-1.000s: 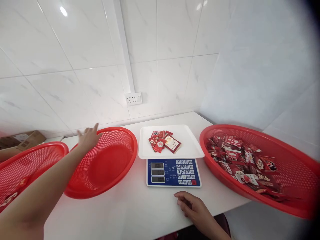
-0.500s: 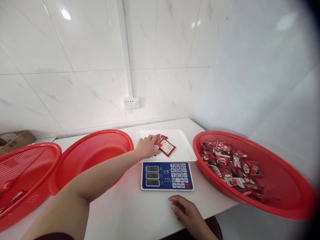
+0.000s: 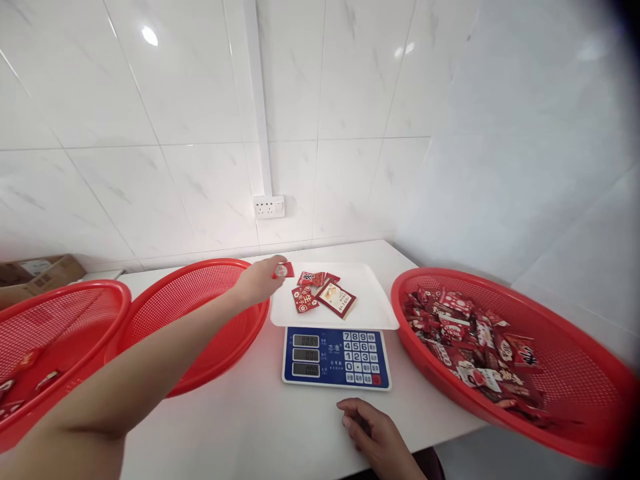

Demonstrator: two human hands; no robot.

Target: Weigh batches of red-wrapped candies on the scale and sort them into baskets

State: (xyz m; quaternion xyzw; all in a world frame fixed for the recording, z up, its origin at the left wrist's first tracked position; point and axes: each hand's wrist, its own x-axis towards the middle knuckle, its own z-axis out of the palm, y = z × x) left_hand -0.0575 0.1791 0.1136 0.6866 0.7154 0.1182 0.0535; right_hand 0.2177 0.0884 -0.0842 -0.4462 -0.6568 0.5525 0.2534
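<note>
My left hand (image 3: 259,280) is closed on a small red snack packet (image 3: 283,270), pinched in its fingers above the left edge of the scale's white tray (image 3: 370,303). On the tray lie several other packets, among them a red one with white lettering (image 3: 305,299) and a cream one with a dark red border (image 3: 336,298). The blue keypad panel of the digital scale (image 3: 336,358) faces me. My right hand (image 3: 375,433) rests at the table's front edge below the scale, fingers loosely bent, thumb apart from the index finger, nothing visible in it.
To the right stands a red plastic basket (image 3: 575,340) heaped with red packets. Left of the scale is another red basket (image 3: 195,327), partly behind my left arm. A third red basket (image 3: 107,307) at far left holds a few packets. A cardboard box (image 3: 53,277) sits behind it.
My left hand has lifted a red packet from the pile and moved left with it, uncovering the packets on the tray. My right hand has stayed in place.
</note>
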